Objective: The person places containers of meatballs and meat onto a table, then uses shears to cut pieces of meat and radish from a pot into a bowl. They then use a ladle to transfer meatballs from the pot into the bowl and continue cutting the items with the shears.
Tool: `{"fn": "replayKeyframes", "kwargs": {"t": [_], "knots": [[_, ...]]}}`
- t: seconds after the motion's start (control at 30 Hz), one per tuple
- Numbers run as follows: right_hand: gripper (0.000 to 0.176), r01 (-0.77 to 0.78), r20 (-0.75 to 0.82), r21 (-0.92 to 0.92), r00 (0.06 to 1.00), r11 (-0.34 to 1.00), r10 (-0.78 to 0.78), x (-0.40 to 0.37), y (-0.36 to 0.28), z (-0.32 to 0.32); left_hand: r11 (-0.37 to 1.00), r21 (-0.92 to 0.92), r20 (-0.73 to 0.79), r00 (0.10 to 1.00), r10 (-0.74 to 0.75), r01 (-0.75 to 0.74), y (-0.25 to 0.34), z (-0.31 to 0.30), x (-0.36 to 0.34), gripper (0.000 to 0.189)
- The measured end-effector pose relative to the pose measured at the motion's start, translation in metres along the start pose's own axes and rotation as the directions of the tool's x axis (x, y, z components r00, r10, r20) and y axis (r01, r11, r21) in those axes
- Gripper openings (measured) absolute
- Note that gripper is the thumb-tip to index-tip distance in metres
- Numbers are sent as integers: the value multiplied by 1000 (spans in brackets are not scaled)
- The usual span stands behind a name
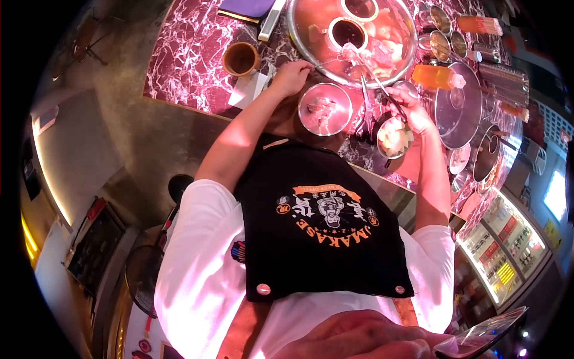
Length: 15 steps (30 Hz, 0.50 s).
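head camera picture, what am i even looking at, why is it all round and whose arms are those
This is one picture from a camera worn on a person's head, looking down through a wide lens that bends everything round. No machine here: the black apron is the wearer's own, and both arms reach to a red marbled counter. The left hand pinches a thin skewer toward food in a big round metal tray. The right hand grips a long metal tool, tongs or scissors, I cannot tell. Between them sits a small metal bowl of food pieces; a brown cup and an orange bottle stand nearby.
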State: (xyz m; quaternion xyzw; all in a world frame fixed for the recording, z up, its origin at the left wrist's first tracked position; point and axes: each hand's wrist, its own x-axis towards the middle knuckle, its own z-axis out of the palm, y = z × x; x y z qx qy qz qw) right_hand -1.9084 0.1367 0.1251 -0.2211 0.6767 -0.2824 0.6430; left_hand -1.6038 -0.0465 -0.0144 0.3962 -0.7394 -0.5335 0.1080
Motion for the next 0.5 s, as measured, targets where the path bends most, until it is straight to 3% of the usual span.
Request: {"fn": "replayKeyframes", "kwargs": {"t": [0.1, 0.13, 0.2, 0.3, 0.33, 0.37, 0.4, 0.5], "knots": [[48, -19, 25, 104, 1000, 994, 17, 0, 12, -8, 998, -64, -13, 1000, 28, -29, 9, 5, 3, 25], [48, -19, 57, 188, 998, 982, 8, -1, 17, -12, 1000, -12, -28, 1000, 13, -13, 14, 7, 4, 25], [47, -17, 18, 185, 1000, 983, 14, -6, 15, -11, 999, 40, -41, 999, 3, -1, 18, 11, 9, 25], [44, 62, -92, -49, 994, 997, -67, -10, 18, -14, 1000, 19, -37, 999, 11, -11, 21, 17, 22, 26], [44, 64, -94, -47, 993, 997, -68, -10, 21, -13, 1000, -5, -29, 999, 25, -26, 23, 20, 26, 27], [45, 109, -154, -345, 973, 932, -171, -9, 23, -7, 999, -29, -20, 999, 40, -40, 28, 22, 29, 28], [46, 119, -183, -611, 941, 783, -285, -10, 25, -3, 999, -24, -15, 999, 44, -44, 33, 23, 31, 28], [53, 49, -231, -669, 935, 741, -270, -13, 10, 15, 997, 77, 49, 999, 18, -22, 48, 25, 37, 30]]}}
